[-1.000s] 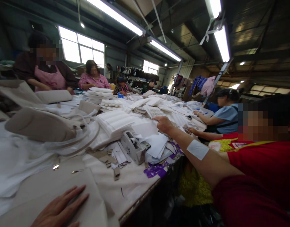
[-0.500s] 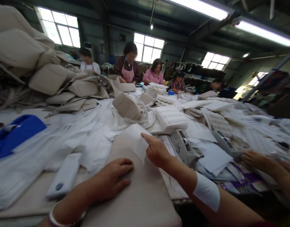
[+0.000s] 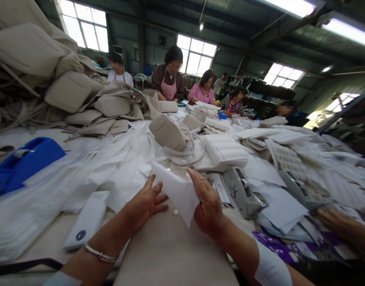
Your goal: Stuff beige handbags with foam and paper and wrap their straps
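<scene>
My right hand (image 3: pixel 208 206) is closed on a white sheet (image 3: pixel 176 190), lifting it off a flat beige panel (image 3: pixel 170 250) that lies in front of me. The fingers of my left hand (image 3: pixel 146 202) are spread, its fingertips against the sheet's left side and its palm over the panel. A small round stud (image 3: pixel 175 212) shows on the panel under the sheet. A silver bangle circles my left wrist, and a white patch sits on my right forearm.
A grey tape dispenser (image 3: pixel 243 192) stands right of my hands, a blue one (image 3: pixel 24 161) at far left. White foam stacks (image 3: pixel 224 153) and beige cushions (image 3: pixel 66 93) cover the table. Another person's hand (image 3: pixel 340 226) rests at right. Several workers sit across the table.
The view swung left from the neighbour to my own work. My right hand brought a white sheet over the beige panel and lifted it; my left hand rose to meet the sheet.
</scene>
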The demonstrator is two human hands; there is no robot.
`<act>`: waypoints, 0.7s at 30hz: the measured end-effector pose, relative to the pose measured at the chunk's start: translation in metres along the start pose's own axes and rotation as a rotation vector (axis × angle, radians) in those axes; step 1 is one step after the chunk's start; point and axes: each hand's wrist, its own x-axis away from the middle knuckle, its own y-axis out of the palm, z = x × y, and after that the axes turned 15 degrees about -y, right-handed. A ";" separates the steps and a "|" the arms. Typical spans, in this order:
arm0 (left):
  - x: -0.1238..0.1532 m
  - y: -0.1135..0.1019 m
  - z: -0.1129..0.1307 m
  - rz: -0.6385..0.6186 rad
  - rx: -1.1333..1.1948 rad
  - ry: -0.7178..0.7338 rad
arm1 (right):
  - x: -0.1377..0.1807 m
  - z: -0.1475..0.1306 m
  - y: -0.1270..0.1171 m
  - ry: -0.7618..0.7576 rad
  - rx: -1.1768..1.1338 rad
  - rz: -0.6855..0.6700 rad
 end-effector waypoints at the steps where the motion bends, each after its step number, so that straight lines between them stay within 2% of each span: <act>1: 0.000 0.003 0.000 -0.047 0.013 0.002 | 0.001 -0.001 -0.001 -0.013 0.015 -0.006; 3: -0.001 0.008 -0.001 -0.106 0.041 0.007 | 0.004 -0.001 -0.001 -0.048 0.064 -0.035; 4: -0.002 0.010 -0.001 -0.084 0.055 0.021 | 0.007 -0.001 -0.001 -0.072 0.102 -0.061; 6: -0.004 0.010 -0.002 0.074 0.042 0.072 | 0.012 -0.001 -0.002 -0.131 0.192 -0.123; 8: -0.004 0.005 0.001 0.303 -0.108 0.130 | 0.017 -0.001 -0.004 -0.197 0.262 -0.187; 10: -0.003 -0.006 0.008 0.503 -0.410 0.181 | 0.022 0.000 -0.007 -0.256 0.286 -0.240; 12: -0.002 -0.017 0.015 0.606 -0.733 0.228 | 0.024 -0.001 -0.010 -0.311 0.268 -0.297; 14: -0.002 -0.028 0.021 0.627 -0.959 0.253 | 0.024 -0.003 -0.015 -0.373 0.218 -0.361; 16: -0.004 -0.035 0.024 0.614 -1.076 0.264 | 0.021 -0.008 -0.020 -0.425 0.161 -0.413; 21: -0.008 -0.040 0.023 0.664 -1.124 0.338 | 0.012 -0.020 -0.035 -0.514 0.108 -0.449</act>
